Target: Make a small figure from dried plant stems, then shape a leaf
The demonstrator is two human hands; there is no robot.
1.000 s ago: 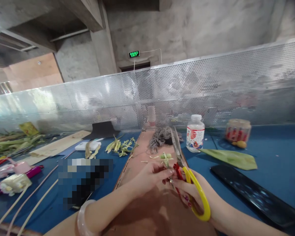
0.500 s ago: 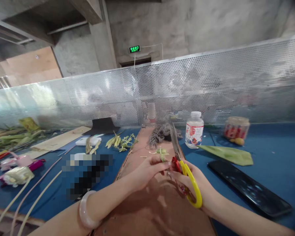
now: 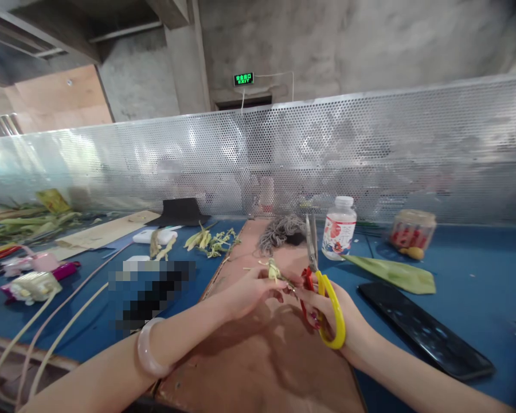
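Yellow-handled scissors (image 3: 334,321) hang in my right hand (image 3: 341,307), blades pointing up and away. The fingers of that hand also pinch near a small red thing (image 3: 307,279) and a thin dark stem. My left hand (image 3: 251,292), with a pale bangle on the wrist, holds a small green plant-leaf piece (image 3: 274,269) between thumb and fingers. Both hands' fingertips nearly meet over the brown board (image 3: 258,367). Exactly how the fingertips grip the stem is too small to tell.
Grey yarn (image 3: 279,234) lies beyond the hands. On the right are a white-capped bottle (image 3: 339,229), a jar (image 3: 413,229), a green leaf (image 3: 393,274) and a black phone (image 3: 425,330). Leaf scraps (image 3: 217,242), cables and a pink-purple object (image 3: 38,275) are on the left.
The green piece has turned more upright in my left hand. My right hand and the scissors have shifted slightly left, the blades now more upright. The view has moved slightly.
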